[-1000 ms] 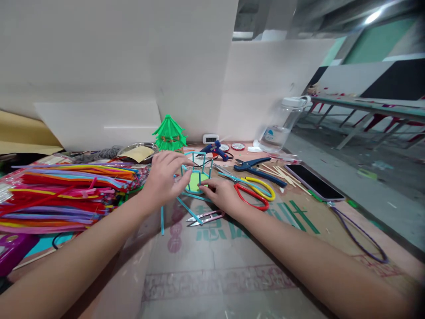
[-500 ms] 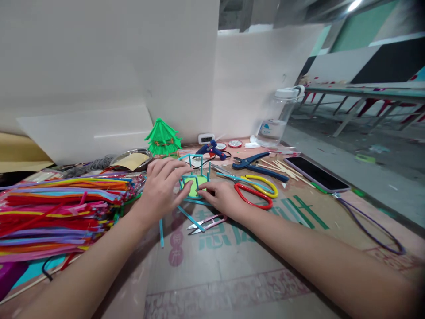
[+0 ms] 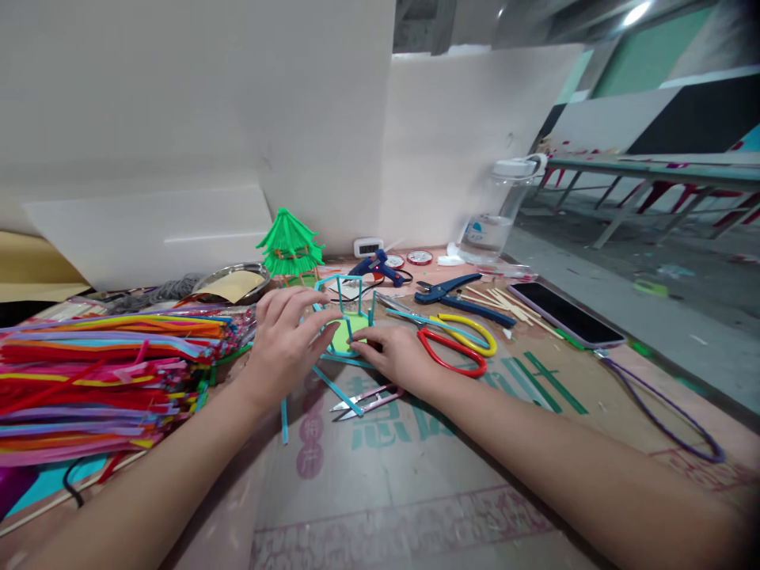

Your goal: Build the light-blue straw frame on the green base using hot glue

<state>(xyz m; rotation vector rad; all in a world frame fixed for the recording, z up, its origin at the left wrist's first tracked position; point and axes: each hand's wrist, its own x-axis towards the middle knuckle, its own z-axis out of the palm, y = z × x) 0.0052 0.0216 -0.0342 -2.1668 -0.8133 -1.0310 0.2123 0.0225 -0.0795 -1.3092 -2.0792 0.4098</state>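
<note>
On the cardboard-covered table [image 3: 416,491], two hands hold a teal stick frame [image 3: 350,294] amid craft clutter.

From the left: a heap of coloured pipe cleaners [image 3: 100,372] lies close against the left forearm, with a metal dish [image 3: 234,281] and a green paper pagoda [image 3: 290,241] behind it. The left hand [image 3: 285,344] cups the frame's left side, fingers spread over the top and thumb at its green base. The right hand [image 3: 395,352] pinches the near edge with narrowed fingertips. Loose teal sticks [image 3: 338,389] and thread snips [image 3: 368,398] lie just in front. Red scissors [image 3: 451,358] touch the right hand. Further right are yellow scissors [image 3: 472,332], blue pliers [image 3: 457,299], a phone [image 3: 564,313] and a purple cord [image 3: 665,412].
</note>
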